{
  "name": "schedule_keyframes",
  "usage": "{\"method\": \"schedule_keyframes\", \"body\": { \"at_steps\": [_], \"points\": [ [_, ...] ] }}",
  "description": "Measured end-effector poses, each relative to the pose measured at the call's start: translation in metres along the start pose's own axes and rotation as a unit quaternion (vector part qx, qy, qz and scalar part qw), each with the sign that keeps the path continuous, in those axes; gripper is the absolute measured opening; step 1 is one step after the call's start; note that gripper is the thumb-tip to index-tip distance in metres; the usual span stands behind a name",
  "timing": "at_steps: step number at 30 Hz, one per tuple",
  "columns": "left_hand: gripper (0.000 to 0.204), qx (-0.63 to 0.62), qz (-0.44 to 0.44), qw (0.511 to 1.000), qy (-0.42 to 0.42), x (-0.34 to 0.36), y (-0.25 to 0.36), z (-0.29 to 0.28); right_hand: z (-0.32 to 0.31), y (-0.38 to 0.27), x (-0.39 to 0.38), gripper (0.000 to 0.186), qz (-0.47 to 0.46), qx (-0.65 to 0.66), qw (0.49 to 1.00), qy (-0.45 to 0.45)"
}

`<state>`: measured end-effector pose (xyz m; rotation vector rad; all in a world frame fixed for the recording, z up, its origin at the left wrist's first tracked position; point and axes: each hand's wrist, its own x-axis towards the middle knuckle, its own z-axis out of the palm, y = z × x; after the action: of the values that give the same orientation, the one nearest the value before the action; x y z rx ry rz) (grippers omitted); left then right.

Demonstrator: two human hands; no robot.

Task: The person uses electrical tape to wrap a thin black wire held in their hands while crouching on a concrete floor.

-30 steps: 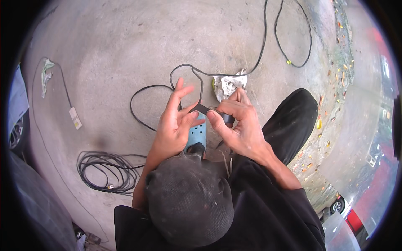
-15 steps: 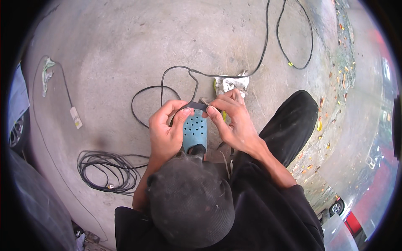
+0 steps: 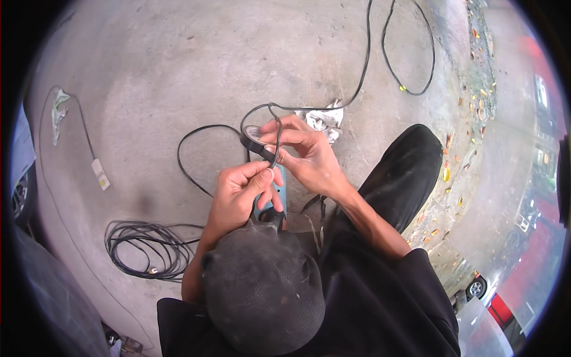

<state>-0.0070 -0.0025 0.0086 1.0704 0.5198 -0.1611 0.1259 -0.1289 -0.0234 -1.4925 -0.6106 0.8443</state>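
Observation:
My left hand point(image 3: 241, 196) pinches the black cable point(image 3: 364, 71) where a strip of black tape meets it, at the middle of the view. Just above it, my right hand point(image 3: 302, 160) grips a roll of black electrical tape point(image 3: 251, 137), with its thumb at the taped spot and its fingers curled over the cable. Beneath my hands, a blue perforated clog point(image 3: 278, 189) is partly hidden. A crumpled white cloth point(image 3: 322, 124) lies on the concrete just beyond my right hand.
A coiled cable point(image 3: 146, 250) lies at lower left, a pale power strip point(image 3: 100, 172) and rag point(image 3: 59, 113) farther left. A vehicle wheel point(image 3: 24, 199) is at the left edge. My black-clad leg point(image 3: 404, 172) extends right; a black mesh cap point(image 3: 264, 288) fills the lower middle.
My right hand has moved left and turned, bringing the tape roll above my left hand. My left hand has shifted slightly down, and more of the blue clog is covered.

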Motion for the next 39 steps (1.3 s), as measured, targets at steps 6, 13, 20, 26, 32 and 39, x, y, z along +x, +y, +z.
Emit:
{"method": "schedule_keyframes", "body": {
  "at_steps": [6,13,20,26,32,39],
  "points": [
    [0.027,-0.145,-0.035,0.985,-0.085,0.004,-0.009,-0.002,-0.003,0.004,0.002,0.02,0.051,0.107,0.992,-0.031],
    [0.03,-0.193,-0.025,0.974,-0.117,0.006,-0.018,-0.004,-0.009,-0.005,0.007,0.023,0.133,0.144,0.979,-0.059],
    [0.028,-0.031,0.008,0.999,-0.011,0.003,-0.005,0.009,-0.02,-0.063,0.025,0.028,-0.067,-0.301,0.948,0.083],
    [0.027,0.026,0.044,0.999,0.019,0.005,-0.01,0.009,0.006,-0.065,0.038,0.038,-0.032,-0.441,0.895,-0.062],
    [0.027,0.034,0.031,0.999,0.02,0.005,-0.007,0.009,0.001,-0.066,0.039,0.037,-0.043,-0.481,0.87,-0.099],
    [0.02,0.007,0.029,0.999,0.015,0.011,-0.013,0.005,-0.004,-0.096,0.025,0.033,0.095,-0.133,0.979,-0.119]
  ]
}}
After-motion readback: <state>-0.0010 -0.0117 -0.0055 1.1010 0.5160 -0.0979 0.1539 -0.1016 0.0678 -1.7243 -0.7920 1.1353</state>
